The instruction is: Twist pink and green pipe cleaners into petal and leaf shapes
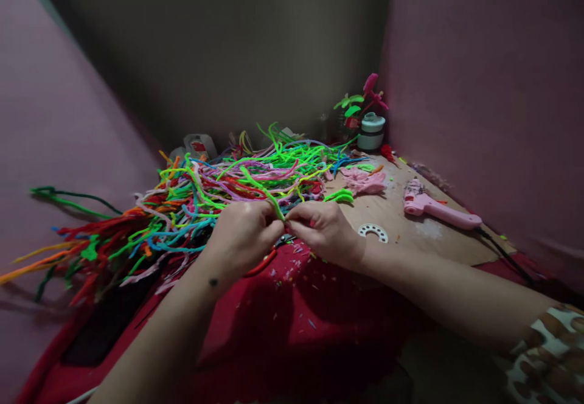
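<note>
My left hand is closed around a bright green pipe cleaner, whose upper part sticks up past the thumb and leans to the left. The fingertips of my right hand pinch together at its lower end, right beside my left thumb. Both hands meet above the front of a large heap of coloured pipe cleaners. Under my left hand shows a red handle, probably of scissors, partly hidden. Folded green pieces lie just behind my right hand.
A pink glue gun with a black cord rests on a brown board, near pink fuzzy pieces and a white arc-shaped piece. Behind stands a pale jar. A dark flat object lies on the red cloth, scattered with clippings.
</note>
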A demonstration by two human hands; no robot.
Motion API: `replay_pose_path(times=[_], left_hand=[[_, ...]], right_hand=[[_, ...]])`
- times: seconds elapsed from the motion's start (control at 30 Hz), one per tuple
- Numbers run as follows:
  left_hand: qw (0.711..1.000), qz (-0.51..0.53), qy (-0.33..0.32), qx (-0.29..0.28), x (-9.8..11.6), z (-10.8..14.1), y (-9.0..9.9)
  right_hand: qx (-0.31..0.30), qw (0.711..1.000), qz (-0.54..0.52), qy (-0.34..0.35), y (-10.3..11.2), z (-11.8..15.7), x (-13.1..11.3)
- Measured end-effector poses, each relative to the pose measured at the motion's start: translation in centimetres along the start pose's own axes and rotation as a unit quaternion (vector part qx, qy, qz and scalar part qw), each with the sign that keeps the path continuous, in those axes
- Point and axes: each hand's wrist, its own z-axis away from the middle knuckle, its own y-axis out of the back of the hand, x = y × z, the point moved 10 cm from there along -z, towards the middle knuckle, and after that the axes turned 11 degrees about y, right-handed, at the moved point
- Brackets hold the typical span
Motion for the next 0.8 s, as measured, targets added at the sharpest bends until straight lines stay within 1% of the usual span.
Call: replay_pose_path(times=[0.03,0.07,0.1,0.13,0.17,0.2,0.23,0.27,0.3,0.33,0.37,0.4,0.43,0.47,0.5,0.53,0.57,0.6,0.63,0.67,0.7,0.73,0.77,0.8], left_hand=[[0.990,0.104,0.070,-0.069,-1.6,-0.4,-1.2],[0.959,0.214,0.130,-0.135,-2.8,-0.5,-2.6],[0.912,0.322,0.164,-0.196,-3.3,-0.4,-4.0],[0.858,0.413,0.179,-0.248,-3.2,-0.1,-5.2],[0.807,0.481,0.188,-0.285,-3.0,0.2,-6.0],[0.772,0.524,0.191,-0.304,-2.8,0.5,-6.4],[0.758,0.545,0.189,-0.304,-2.8,0.7,-6.3],[0.767,0.545,0.185,-0.282,-3.0,0.8,-5.9],[0.793,0.531,0.175,-0.242,-3.3,0.8,-4.9],[0.826,0.509,0.159,-0.183,-3.7,0.7,-3.5],[0.858,0.481,0.134,-0.120,-3.8,0.8,-1.9],[0.885,0.451,0.097,-0.058,-3.6,0.9,-0.1],[0.910,0.412,0.049,-0.007,-2.9,1.2,1.5],[0.930,0.367,-0.006,0.034,-2.0,1.6,2.7],[0.944,0.318,-0.060,0.063,-1.0,2.1,3.4],[0.953,0.270,-0.106,0.082,0.0,2.5,3.7],[0.958,0.233,-0.138,0.094,0.6,2.8,3.7],[0.960,0.214,-0.150,0.102,0.9,2.8,3.6],[0.962,0.209,-0.142,0.102,0.8,2.6,3.2],[0.965,0.217,-0.114,0.094,0.4,2.2,2.8],[0.966,0.237,-0.071,0.073,-0.3,1.7,2.1],[0.962,0.272,-0.022,0.035,-1.1,1.1,1.0],[0.948,0.317,0.027,-0.020,-1.8,0.6,-0.3],[0.923,0.370,0.069,-0.085,-2.3,0.3,-1.9]], right_hand=[[0.007,0.995,0.075,0.068,0.4,0.0,-1.6],[0.010,0.983,0.133,0.129,0.5,0.1,-3.1],[0.011,0.969,0.174,0.175,0.5,0.3,-4.3],[0.012,0.959,0.197,0.203,0.5,0.4,-5.1],[0.018,0.957,0.199,0.213,0.7,0.5,-5.5],[0.028,0.962,0.179,0.205,1.0,0.4,-5.6],[0.040,0.973,0.137,0.179,1.3,0.2,-5.3],[0.050,0.987,0.071,0.135,1.6,0.0,-4.5],[0.058,0.996,-0.011,0.073,1.7,-0.1,-3.3],[0.058,0.993,-0.100,0.003,1.3,-0.1,-1.9],[0.053,0.979,-0.185,-0.066,0.7,0.1,-0.6],[0.046,0.957,-0.258,-0.123,-0.1,0.3,0.4],[0.039,0.934,-0.315,-0.165,-0.8,0.5,1.0],[0.033,0.914,-0.357,-0.190,-1.3,0.7,1.4],[0.028,0.900,-0.385,-0.203,-1.6,0.7,1.5],[0.023,0.891,-0.403,-0.208,-1.8,0.7,1.6],[0.019,0.887,-0.410,-0.211,-1.9,0.8,1.6],[0.017,0.887,-0.408,-0.216,-1.9,0.8,1.7],[0.015,0.891,-0.396,-0.222,-1.9,0.9,1.7],[0.014,0.900,-0.372,-0.226,-1.8,1.0,1.8],[0.014,0.916,-0.334,-0.221,-1.5,1.0,1.8],[0.016,0.939,-0.280,-0.200,-1.0,0.9,1.6],[0.022,0.963,-0.214,-0.163,-0.3,0.7,1.1],[0.030,0.983,-0.142,-0.115,0.4,0.4,0.4]])
